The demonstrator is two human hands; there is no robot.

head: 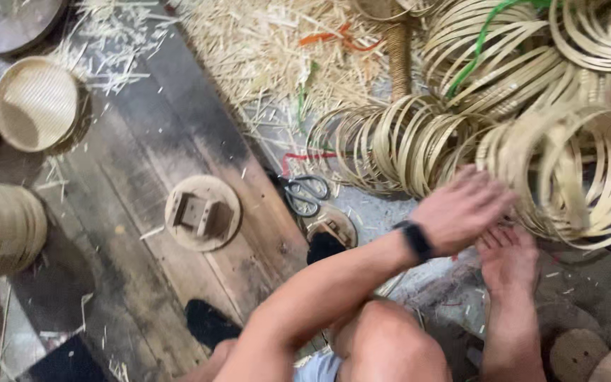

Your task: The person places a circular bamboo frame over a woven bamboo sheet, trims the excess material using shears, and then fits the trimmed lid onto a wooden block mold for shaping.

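Right ahead of you, your left hand [461, 209] rests spread on the bamboo hoops [574, 177]; right hand [507, 255] sits open-palmed just underneath.

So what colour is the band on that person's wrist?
Black. The wrist band on the left hand shows in the head view.

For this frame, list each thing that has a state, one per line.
Left hand: open, fingers spread on the pale bamboo hoops.
Right hand: palm up, open, under the hoops.
Pale bamboo hoops: bundled, leaning in heaps.
Black-handled scissors: lying flat, blades hidden.
Round woven bamboo tray: tilted on edge.
Round wooden disc: flat on the plank.
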